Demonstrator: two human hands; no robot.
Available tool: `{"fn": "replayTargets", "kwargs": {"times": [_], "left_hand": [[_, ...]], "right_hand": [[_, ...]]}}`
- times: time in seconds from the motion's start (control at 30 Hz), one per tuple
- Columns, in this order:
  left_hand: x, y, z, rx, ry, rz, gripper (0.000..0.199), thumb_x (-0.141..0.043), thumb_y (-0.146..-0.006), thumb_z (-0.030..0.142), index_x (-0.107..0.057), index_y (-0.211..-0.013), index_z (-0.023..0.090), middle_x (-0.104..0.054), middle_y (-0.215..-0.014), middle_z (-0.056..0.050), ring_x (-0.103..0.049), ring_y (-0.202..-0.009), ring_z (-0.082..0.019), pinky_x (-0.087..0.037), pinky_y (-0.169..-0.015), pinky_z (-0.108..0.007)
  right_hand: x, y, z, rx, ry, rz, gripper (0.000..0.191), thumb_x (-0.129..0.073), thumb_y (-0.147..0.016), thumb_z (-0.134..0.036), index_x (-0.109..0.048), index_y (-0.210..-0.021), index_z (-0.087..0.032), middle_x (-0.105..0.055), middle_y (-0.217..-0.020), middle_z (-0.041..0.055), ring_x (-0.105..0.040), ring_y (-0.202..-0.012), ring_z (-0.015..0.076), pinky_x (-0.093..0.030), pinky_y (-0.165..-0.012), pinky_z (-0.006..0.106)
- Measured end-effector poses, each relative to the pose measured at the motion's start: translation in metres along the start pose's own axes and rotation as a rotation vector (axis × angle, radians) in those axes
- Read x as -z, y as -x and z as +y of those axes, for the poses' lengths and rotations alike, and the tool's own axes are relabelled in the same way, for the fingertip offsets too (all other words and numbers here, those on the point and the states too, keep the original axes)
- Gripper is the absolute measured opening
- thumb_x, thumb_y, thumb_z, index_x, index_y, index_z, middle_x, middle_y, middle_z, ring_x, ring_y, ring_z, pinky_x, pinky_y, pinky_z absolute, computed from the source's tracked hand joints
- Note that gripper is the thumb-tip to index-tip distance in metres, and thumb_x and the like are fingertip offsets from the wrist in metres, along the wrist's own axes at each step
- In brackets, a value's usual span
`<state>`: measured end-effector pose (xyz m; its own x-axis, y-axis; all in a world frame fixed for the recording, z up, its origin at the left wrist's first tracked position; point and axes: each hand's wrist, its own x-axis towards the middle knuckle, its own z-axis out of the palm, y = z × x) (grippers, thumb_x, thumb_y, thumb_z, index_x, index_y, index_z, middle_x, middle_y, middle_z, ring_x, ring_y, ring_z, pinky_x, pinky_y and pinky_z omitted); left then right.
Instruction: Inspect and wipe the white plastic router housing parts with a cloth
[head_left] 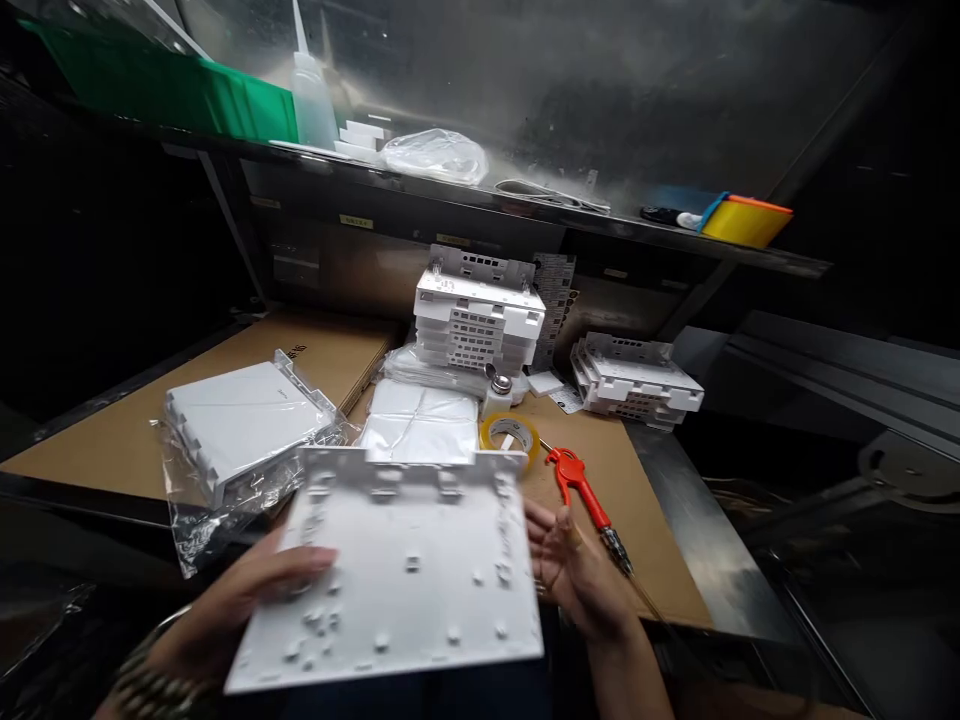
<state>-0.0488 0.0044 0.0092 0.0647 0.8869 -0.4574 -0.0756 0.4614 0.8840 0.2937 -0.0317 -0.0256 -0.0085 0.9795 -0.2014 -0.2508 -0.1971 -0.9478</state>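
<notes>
A white plastic housing panel (409,600) is held up close in front of me, its inner side with small clips and posts facing me. My left hand (277,575) grips its left edge, thumb on the face and the other fingers hidden underneath. My right hand (574,570) is at the panel's right edge with fingers outstretched and apart; whether the fingertips touch the edge I cannot tell. Beyond the right hand lies a red air blow gun (581,485) with its hose. A roll of yellow tape (510,437) rests behind the panel.
Stacks of white housings (480,310) stand at the back, with a smaller stack (637,380) to the right. One housing (244,415) sits on clear plastic film at left, over cardboard (97,430). White bagged sheets (420,415) lie centrally. Overhead, a shelf holds a green bin (180,95) and a squeeze bottle (313,100).
</notes>
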Motion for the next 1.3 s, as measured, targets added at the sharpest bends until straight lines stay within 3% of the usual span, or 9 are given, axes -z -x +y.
{"fn": "replayTargets", "kwargs": {"times": [0.07, 0.2, 0.37, 0.5, 0.67, 0.93, 1.1, 1.2, 1.3], "left_hand": [[-0.027, -0.011, 0.003, 0.012, -0.067, -0.149, 0.051, -0.084, -0.063, 0.062, -0.074, -0.094, 0.022, -0.074, -0.082, -0.005, -0.072, -0.08, -0.034, -0.061, -0.076, -0.048], [-0.058, -0.047, 0.006, -0.174, -0.329, -0.28, 0.068, -0.056, -0.078, 0.086, -0.071, -0.099, 0.023, -0.072, -0.093, -0.009, -0.069, -0.089, -0.032, -0.059, -0.085, -0.046], [-0.048, -0.075, -0.017, -0.51, -0.768, -0.256, 0.051, -0.079, -0.073, 0.066, -0.072, -0.105, 0.027, -0.068, -0.115, -0.01, -0.061, -0.11, -0.036, -0.044, -0.098, -0.043], [-0.039, -0.08, -0.036, -0.587, -0.951, -0.259, 0.036, -0.058, -0.092, 0.057, -0.063, -0.111, 0.027, -0.072, -0.11, -0.01, -0.066, -0.099, -0.035, -0.044, -0.088, -0.041], [-0.036, -0.093, -0.021, -0.597, -0.988, -0.305, 0.024, -0.052, -0.096, 0.052, -0.049, -0.102, 0.028, -0.075, -0.097, -0.006, -0.068, -0.084, -0.03, -0.044, -0.077, -0.038], [-0.034, -0.12, 0.008, -0.385, -0.75, -0.426, 0.048, -0.075, -0.078, 0.062, -0.052, -0.098, 0.025, -0.074, -0.088, -0.005, -0.07, -0.083, -0.027, -0.054, -0.077, -0.038], [-0.037, -0.122, 0.021, -0.322, -0.691, -0.425, 0.04, -0.072, -0.085, 0.058, -0.057, -0.099, 0.023, -0.078, -0.104, -0.009, -0.07, -0.094, -0.027, -0.051, -0.087, -0.04], [-0.051, -0.111, 0.025, -0.279, -0.579, -0.523, 0.041, -0.076, -0.083, 0.055, -0.052, -0.094, 0.024, -0.077, -0.086, -0.004, -0.071, -0.087, -0.025, -0.054, -0.082, -0.038], [-0.072, -0.095, 0.022, -0.244, -0.451, -0.63, 0.043, -0.078, -0.082, 0.054, -0.048, -0.091, 0.025, -0.077, -0.087, -0.004, -0.073, -0.084, -0.024, -0.059, -0.077, -0.04]], "right_hand": [[-0.008, 0.016, 0.006, -0.137, -0.277, -0.029, 0.071, -0.067, -0.088, -0.071, -0.068, -0.133, -0.015, -0.075, -0.126, 0.0207, -0.071, -0.12, 0.0354, -0.053, -0.105, 0.055], [0.007, 0.035, 0.009, -0.158, -0.538, 0.249, 0.069, -0.079, -0.086, -0.055, -0.063, -0.14, -0.016, -0.078, -0.123, 0.0164, -0.073, -0.117, 0.0345, -0.055, -0.105, 0.052], [0.039, 0.059, 0.003, -0.099, -0.703, 0.507, 0.068, -0.074, -0.09, -0.054, -0.059, -0.144, -0.016, -0.075, -0.129, 0.0148, -0.07, -0.124, 0.0335, -0.053, -0.11, 0.052], [0.046, 0.074, -0.002, -0.068, -0.719, 0.601, 0.068, -0.073, -0.089, -0.056, -0.059, -0.145, -0.019, -0.076, -0.13, 0.0134, -0.068, -0.126, 0.0345, -0.053, -0.11, 0.055], [0.043, 0.08, 0.0, -0.03, -0.668, 0.62, 0.07, -0.076, -0.086, -0.056, -0.06, -0.143, -0.019, -0.076, -0.129, 0.0134, -0.067, -0.129, 0.0359, -0.053, -0.109, 0.056], [0.047, 0.083, 0.011, -0.021, -0.663, 0.645, 0.063, -0.075, -0.087, -0.057, -0.065, -0.138, -0.023, -0.077, -0.127, 0.0115, -0.067, -0.128, 0.0357, -0.051, -0.111, 0.057], [0.039, 0.074, 0.033, -0.058, -0.545, 0.479, 0.061, -0.076, -0.08, -0.065, -0.074, -0.125, -0.023, -0.08, -0.117, 0.0138, -0.071, -0.12, 0.0397, -0.055, -0.103, 0.06], [0.01, 0.059, 0.047, -0.161, -0.422, 0.27, 0.066, -0.075, -0.079, -0.07, -0.076, -0.122, -0.02, -0.08, -0.11, 0.0155, -0.073, -0.113, 0.0399, -0.057, -0.097, 0.057], [-0.029, 0.04, 0.051, -0.126, -0.357, 0.065, 0.066, -0.07, -0.079, -0.075, -0.077, -0.12, -0.024, -0.078, -0.118, 0.0148, -0.07, -0.118, 0.0389, -0.055, -0.098, 0.054]]}}
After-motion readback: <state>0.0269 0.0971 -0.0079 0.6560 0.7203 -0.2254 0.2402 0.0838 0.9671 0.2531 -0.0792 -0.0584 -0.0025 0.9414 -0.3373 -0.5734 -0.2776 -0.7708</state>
